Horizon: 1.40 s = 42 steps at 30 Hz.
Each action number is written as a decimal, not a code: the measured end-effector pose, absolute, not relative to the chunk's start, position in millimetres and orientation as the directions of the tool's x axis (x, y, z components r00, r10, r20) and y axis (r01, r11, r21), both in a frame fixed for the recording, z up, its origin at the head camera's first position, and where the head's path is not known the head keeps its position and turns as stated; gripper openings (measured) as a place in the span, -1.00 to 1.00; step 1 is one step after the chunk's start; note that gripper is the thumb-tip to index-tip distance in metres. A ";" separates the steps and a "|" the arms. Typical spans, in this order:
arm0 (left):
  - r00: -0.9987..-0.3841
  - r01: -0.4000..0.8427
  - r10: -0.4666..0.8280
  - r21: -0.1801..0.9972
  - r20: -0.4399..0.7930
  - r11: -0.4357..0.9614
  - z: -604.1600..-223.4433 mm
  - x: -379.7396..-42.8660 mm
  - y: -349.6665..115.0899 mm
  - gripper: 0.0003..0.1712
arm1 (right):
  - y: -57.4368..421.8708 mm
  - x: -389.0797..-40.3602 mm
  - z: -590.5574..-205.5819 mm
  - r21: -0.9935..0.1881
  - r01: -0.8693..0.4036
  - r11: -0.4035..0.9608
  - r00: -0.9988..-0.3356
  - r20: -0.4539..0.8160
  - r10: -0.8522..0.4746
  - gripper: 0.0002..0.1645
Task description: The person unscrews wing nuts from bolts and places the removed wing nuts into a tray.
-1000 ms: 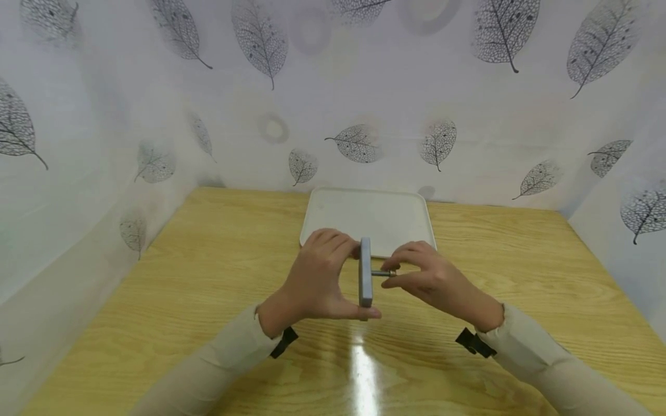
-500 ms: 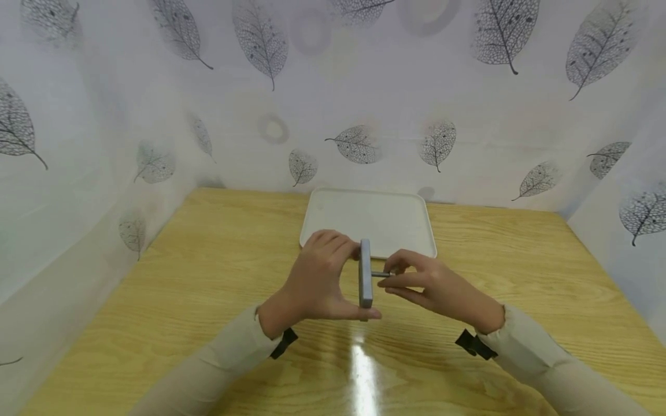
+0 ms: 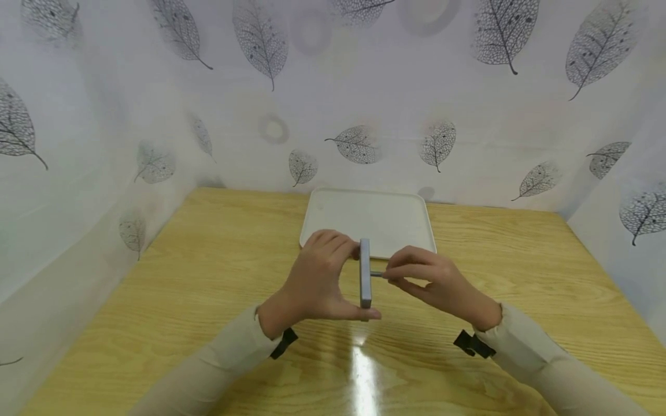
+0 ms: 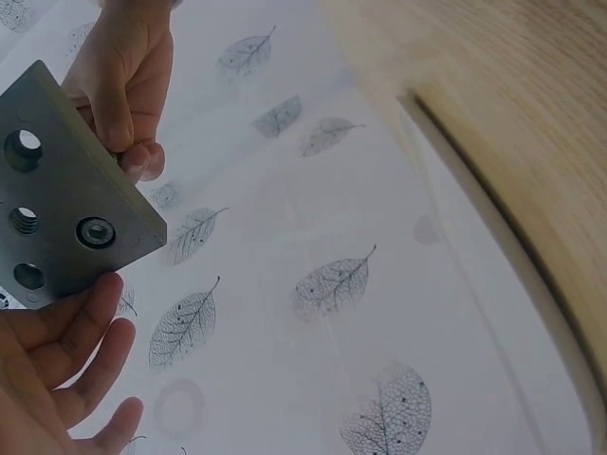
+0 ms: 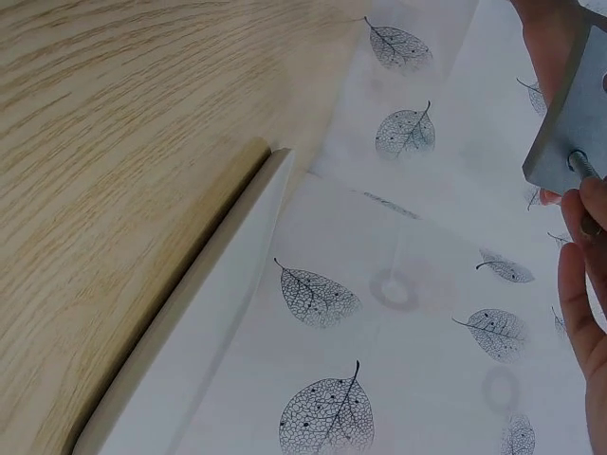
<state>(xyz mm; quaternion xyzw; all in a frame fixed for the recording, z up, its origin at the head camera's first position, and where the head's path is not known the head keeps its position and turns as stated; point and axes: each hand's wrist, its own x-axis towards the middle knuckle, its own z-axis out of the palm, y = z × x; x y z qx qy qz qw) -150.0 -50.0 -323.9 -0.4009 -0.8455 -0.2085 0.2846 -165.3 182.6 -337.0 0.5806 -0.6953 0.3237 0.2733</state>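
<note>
My left hand [image 3: 317,277] grips a grey metal plate [image 3: 365,274] by its edges, fingers at the far edge and thumb at the near one. The plate stands on edge above the table. Several round holes show in its face in the left wrist view, and a socket-head bolt [image 4: 96,232] sits in one of them. Its threaded shank [image 5: 583,166] sticks out of the other face toward my right hand [image 3: 437,280]. The thumb and fingers of that hand pinch the shank's free end, which they mostly hide.
A white rectangular tray [image 3: 372,216] lies on the wood-grain table [image 3: 234,242] behind the hands, near the back edge. A leaf-patterned white sheet [image 3: 333,86] encloses the back and sides.
The right fingers have shifted and re-closed around the bolt's end, a little nearer the plate, so less of the shank shows. The left hand and plate stay almost still.
</note>
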 end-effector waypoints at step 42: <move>-0.499 0.811 0.565 0.123 0.657 0.572 -323.0 -152.5 -52.4 -0.10 | 182.5 -162.6 -329.6 0.176 -0.960 0.218 -0.033 0.703 -0.711 -0.70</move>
